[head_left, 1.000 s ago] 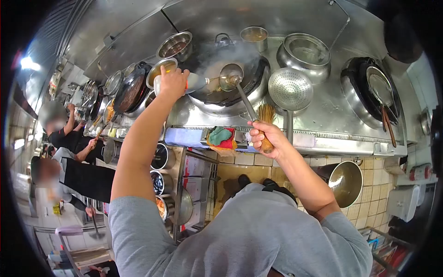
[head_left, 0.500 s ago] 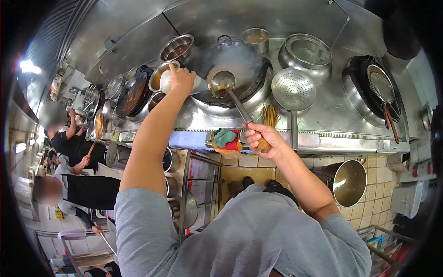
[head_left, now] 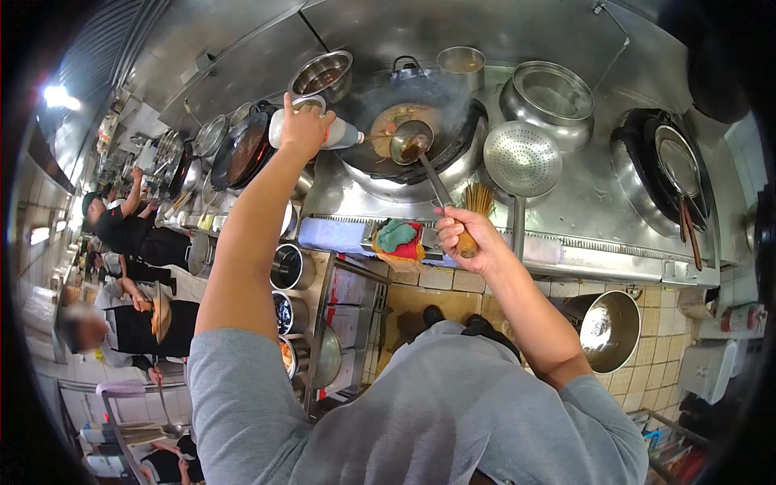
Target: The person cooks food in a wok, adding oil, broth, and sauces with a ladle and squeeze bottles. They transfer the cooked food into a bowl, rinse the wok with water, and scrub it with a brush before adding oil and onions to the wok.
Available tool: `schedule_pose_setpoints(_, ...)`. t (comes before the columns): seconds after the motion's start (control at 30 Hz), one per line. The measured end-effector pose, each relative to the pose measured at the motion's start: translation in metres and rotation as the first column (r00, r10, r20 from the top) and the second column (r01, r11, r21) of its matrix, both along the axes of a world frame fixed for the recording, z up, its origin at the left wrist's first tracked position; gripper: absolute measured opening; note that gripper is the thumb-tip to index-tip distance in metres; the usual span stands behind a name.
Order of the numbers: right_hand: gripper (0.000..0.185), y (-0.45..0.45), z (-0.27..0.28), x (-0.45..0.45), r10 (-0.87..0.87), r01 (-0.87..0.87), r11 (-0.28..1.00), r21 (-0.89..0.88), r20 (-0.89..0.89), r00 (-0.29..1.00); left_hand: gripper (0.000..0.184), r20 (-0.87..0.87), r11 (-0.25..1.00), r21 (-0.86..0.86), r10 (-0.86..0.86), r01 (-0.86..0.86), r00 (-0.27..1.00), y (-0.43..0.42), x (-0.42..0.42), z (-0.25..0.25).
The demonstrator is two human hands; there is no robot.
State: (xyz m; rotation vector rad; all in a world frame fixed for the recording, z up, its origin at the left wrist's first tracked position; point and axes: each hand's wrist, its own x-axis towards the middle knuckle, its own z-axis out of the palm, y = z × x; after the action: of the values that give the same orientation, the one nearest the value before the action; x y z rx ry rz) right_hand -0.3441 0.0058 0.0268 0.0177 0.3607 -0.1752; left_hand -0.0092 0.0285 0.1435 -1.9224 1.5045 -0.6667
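My left hand (head_left: 305,129) grips a white squeeze bottle (head_left: 343,136), tipped sideways with its nozzle pointing right. A thin brown stream runs from the nozzle towards the bowl of a metal ladle (head_left: 414,133), where some dark liquid lies. My right hand (head_left: 471,238) is closed round the ladle's wooden handle. The ladle's bowl is over a black wok (head_left: 461,149), whose reddish-brown, soupy contents (head_left: 392,120) give off steam. Just right of the wok, a perforated strainer (head_left: 522,158) lies on the steel range, beside a bamboo brush (head_left: 478,199).
Behind the wok stand a steel bowl of sauce (head_left: 322,74), a small pot (head_left: 461,65) and a large round pot (head_left: 553,101). Folded cloths (head_left: 398,238) sit at the range's front edge. Another wok (head_left: 659,174) is at right. Co-workers (head_left: 133,230) stand at left.
A brown stream now shows between bottle and ladle, and the ladle's contents look darker. Steam over the wok has thinned, showing more food. The view has shifted slightly; co-workers at left have moved.
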Motion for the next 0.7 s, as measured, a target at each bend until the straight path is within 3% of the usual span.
schedule_pose_setpoints(0.2, 0.018, -0.006, -0.003, 0.001, -0.005, 0.004, 1.0, 0.021, 0.027, 1.0, 0.034, 0.094, 0.998, -0.062, 0.0, 0.006, 0.996, -0.001, -0.004, -0.012)
schedule_pose_setpoints(0.3, 0.018, -0.008, -0.003, 0.0, 0.009, -0.012, 0.998, 0.063, 0.057, 0.998, 0.036, 0.04, 1.0, -0.022, 0.008, -0.007, 0.999, -0.005, -0.018, -0.015)
schedule_pose_setpoints(0.37, 0.019, -0.01, -0.003, 0.001, 0.02, -0.024, 0.998, 0.064, 0.061, 0.998, 0.046, -0.001, 0.995, 0.048, 0.093, -0.092, 0.996, -0.008, -0.025, -0.015)
schedule_pose_setpoints(0.7, 0.017, -0.023, 0.005, 0.008, 0.049, -0.048, 0.999, -0.021, 0.012, 0.999, 0.036, -0.081, 0.994, -0.035, 0.097, -0.1, 0.992, -0.004, -0.015, -0.015)
